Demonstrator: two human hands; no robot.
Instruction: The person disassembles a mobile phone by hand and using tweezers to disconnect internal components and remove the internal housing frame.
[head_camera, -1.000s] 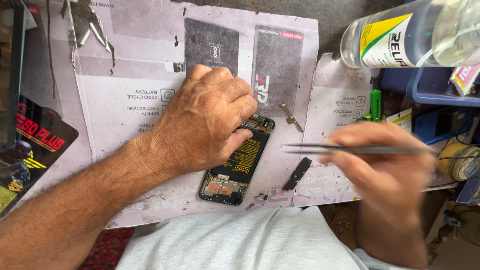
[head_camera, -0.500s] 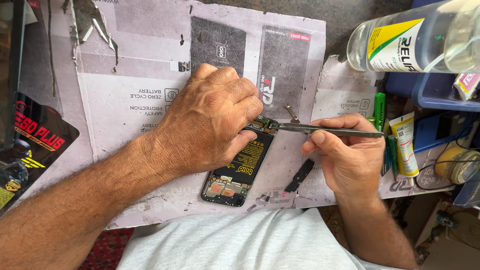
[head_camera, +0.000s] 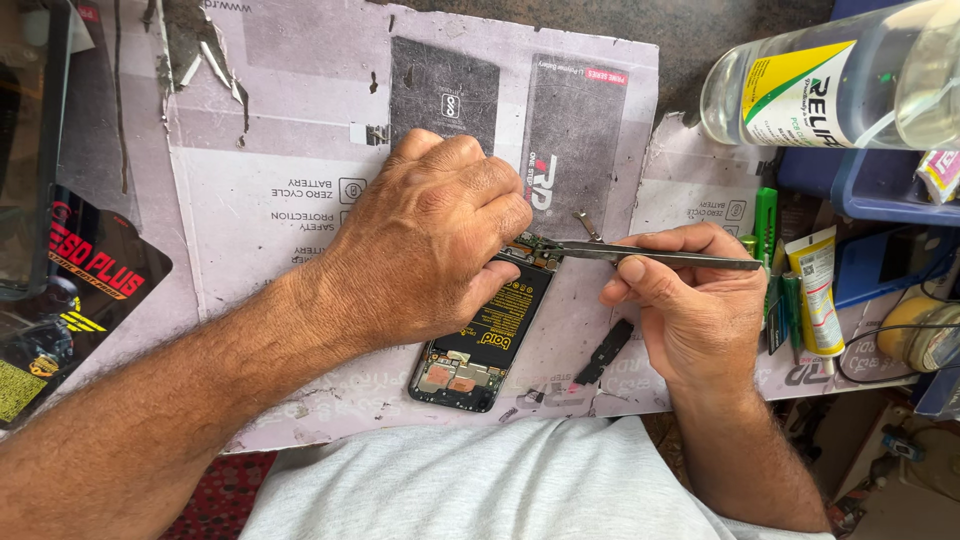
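Under the pressing left hand (head_camera: 430, 245), opened phone (head_camera: 485, 335); right hand (head_camera: 690, 305) pinching tweezers (head_camera: 650, 256).

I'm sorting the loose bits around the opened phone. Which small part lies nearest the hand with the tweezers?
The black strip-shaped part, just below the right hand beside the phone. The small metal bracket lies farther up, above the tweezers.

bare, hairy forearms, ringless hands (head_camera: 425, 250), light grey shirt (head_camera: 480, 480)
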